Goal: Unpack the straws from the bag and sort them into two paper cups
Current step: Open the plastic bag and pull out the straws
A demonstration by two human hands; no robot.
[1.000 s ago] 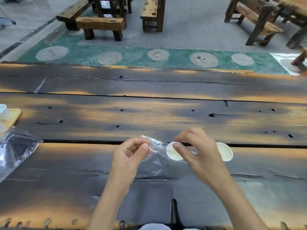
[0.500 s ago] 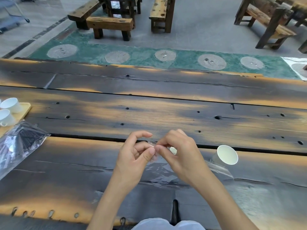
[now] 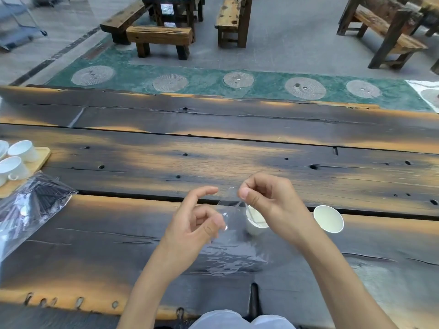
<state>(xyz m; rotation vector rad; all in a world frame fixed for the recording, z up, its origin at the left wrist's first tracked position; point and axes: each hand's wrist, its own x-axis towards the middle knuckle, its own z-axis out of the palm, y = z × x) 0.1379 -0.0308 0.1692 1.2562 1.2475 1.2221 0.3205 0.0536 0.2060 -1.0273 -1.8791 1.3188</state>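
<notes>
Head view puts the clear plastic bag [image 3: 231, 248] at the centre near us, its lower part slack on the dark wooden table [image 3: 237, 148] and its top edge lifted between our hands. Our right hand [image 3: 268, 203] pinches that top edge between thumb and forefinger; our left hand [image 3: 197, 224] pinches the film lower on its left side, the other fingers loosely spread. We cannot make out any straws inside it. Behind the film stands one paper cup [image 3: 255, 222], partly hidden by our right hand, and a second paper cup [image 3: 329, 218] lies tipped to the right. Far left, another bag of dark straws [image 3: 35, 205] rests beside a wooden tray [image 3: 40, 160] of white cups [image 3: 22, 150]. We judge that a sharp pull could jerk the film into the standing cup and knock it over.
</notes>
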